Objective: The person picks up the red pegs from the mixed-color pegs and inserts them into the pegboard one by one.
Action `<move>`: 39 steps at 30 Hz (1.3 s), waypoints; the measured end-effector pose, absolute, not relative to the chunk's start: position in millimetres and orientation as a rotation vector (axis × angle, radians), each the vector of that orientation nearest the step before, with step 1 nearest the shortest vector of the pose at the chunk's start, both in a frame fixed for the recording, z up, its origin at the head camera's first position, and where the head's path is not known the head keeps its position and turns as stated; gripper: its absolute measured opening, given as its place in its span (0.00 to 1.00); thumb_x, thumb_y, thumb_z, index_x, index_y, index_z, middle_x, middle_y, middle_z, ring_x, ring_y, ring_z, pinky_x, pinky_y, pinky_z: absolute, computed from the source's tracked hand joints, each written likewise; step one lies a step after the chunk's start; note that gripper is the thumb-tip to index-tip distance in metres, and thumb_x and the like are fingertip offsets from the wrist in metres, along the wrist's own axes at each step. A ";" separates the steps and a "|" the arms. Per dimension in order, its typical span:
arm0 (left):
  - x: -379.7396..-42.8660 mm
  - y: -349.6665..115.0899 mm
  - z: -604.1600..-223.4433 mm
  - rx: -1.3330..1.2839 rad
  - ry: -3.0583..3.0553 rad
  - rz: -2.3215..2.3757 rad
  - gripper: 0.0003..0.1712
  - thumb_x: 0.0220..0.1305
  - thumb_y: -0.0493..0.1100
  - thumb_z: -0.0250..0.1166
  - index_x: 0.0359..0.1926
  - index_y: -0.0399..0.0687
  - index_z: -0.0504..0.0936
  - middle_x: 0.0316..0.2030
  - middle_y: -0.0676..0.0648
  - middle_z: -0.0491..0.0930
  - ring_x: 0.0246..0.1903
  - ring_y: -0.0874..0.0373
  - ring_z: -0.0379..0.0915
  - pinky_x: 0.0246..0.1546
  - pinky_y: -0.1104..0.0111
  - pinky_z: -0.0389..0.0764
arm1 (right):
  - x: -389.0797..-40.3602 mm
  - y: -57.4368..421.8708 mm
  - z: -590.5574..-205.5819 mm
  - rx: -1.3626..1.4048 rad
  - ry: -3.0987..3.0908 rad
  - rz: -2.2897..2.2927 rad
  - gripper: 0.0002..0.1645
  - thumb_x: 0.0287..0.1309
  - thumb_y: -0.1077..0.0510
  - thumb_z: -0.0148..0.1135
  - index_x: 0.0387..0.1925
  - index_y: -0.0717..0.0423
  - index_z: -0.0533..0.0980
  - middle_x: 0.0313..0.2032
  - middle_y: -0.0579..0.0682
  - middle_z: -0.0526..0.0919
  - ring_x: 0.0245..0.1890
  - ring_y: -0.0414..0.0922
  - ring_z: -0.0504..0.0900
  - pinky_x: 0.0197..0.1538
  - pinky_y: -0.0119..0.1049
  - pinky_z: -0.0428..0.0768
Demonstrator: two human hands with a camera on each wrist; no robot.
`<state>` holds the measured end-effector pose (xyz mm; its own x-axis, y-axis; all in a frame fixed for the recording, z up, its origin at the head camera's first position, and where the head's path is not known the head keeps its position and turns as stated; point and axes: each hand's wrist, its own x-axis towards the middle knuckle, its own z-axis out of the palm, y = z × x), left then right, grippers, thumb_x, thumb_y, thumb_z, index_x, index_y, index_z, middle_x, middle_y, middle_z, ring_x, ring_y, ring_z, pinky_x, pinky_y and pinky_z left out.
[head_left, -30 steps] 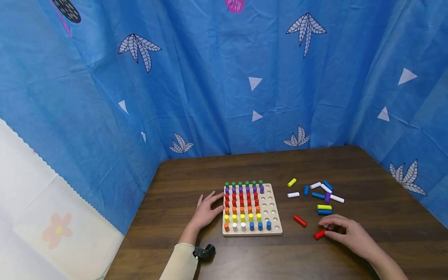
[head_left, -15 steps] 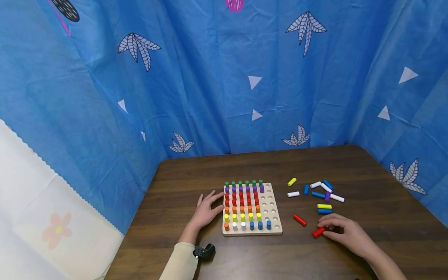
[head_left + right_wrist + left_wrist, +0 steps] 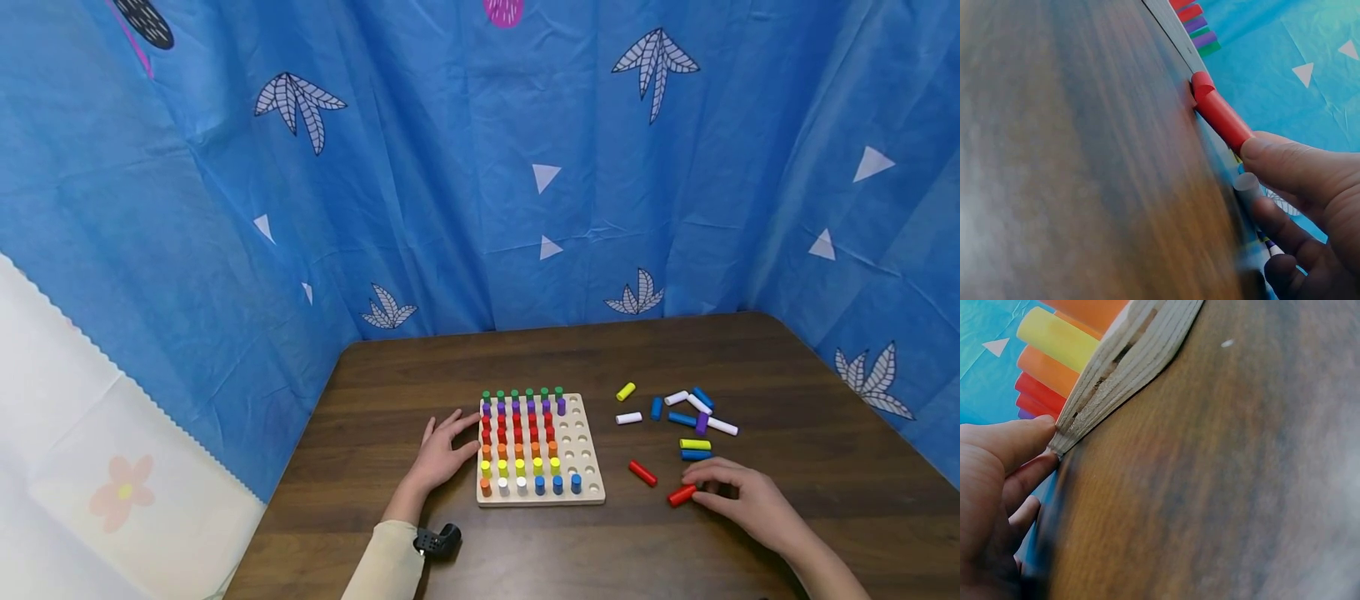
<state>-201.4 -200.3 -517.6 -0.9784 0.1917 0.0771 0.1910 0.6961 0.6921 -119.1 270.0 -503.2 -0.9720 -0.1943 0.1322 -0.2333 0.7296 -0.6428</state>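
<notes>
A wooden pegboard (image 3: 540,502) stands on the table with rows of coloured pegs; holes show along its right side. At its left edge my left hand (image 3: 441,457) rests with extended fingers, and the left wrist view has the fingertips against the board's side (image 3: 1129,369). To the right, my right hand (image 3: 738,496) pinches one end of a red peg (image 3: 682,496); in the right wrist view the thumb lies on that end. A whitish peg (image 3: 1246,182) shows beside a fingertip there. Another red peg (image 3: 642,473) lies between board and right hand.
Beyond the right hand lie loose pegs: a yellow one (image 3: 695,444), a blue one (image 3: 696,455), a purple one (image 3: 702,423) and several white and blue ones. Another yellow peg (image 3: 626,391) is farther back. A blue curtain (image 3: 450,167) hangs behind the brown table (image 3: 390,392).
The red peg at my right hand has shifted slightly left and away from me. The white bit seen under those fingers is now hidden in the head view. My left hand has stayed put.
</notes>
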 end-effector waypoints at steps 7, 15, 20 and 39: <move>-200.9 -199.9 -518.3 0.336 2.893 1.181 0.28 0.68 0.50 0.64 0.68 0.58 0.75 0.71 0.44 0.70 0.76 0.46 0.55 0.77 0.40 0.33 | -119.1 269.8 -498.2 0.283 -2.892 1.067 0.11 0.57 0.53 0.72 0.43 0.40 0.85 0.42 0.43 0.83 0.32 0.31 0.72 0.32 0.27 0.71; -202.1 -199.9 -518.1 0.328 2.893 1.192 0.28 0.68 0.50 0.65 0.68 0.58 0.75 0.70 0.45 0.70 0.76 0.46 0.55 0.77 0.39 0.34 | -123.5 268.0 -488.1 0.254 -2.826 1.120 0.12 0.60 0.51 0.70 0.45 0.46 0.84 0.34 0.42 0.81 0.29 0.34 0.71 0.28 0.29 0.71; -202.3 -200.0 -518.3 0.340 2.896 1.185 0.28 0.68 0.50 0.65 0.68 0.58 0.75 0.70 0.45 0.71 0.76 0.45 0.55 0.77 0.39 0.34 | -127.0 266.0 -482.2 0.256 -2.789 1.114 0.12 0.61 0.51 0.69 0.46 0.48 0.84 0.31 0.42 0.78 0.27 0.34 0.71 0.27 0.29 0.71; -201.7 -200.6 -518.3 0.329 2.881 1.198 0.28 0.68 0.51 0.65 0.68 0.58 0.75 0.71 0.45 0.70 0.76 0.45 0.55 0.76 0.39 0.34 | -150.1 243.4 -468.8 0.363 -2.715 1.127 0.14 0.64 0.51 0.67 0.49 0.48 0.84 0.46 0.47 0.84 0.35 0.32 0.75 0.34 0.28 0.79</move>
<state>-201.7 -200.6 -518.3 -0.9780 0.1942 0.0757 0.1906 0.6865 0.7017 -150.1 243.4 -468.8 -0.9541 -0.1547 0.2565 -0.2908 0.6831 -0.6699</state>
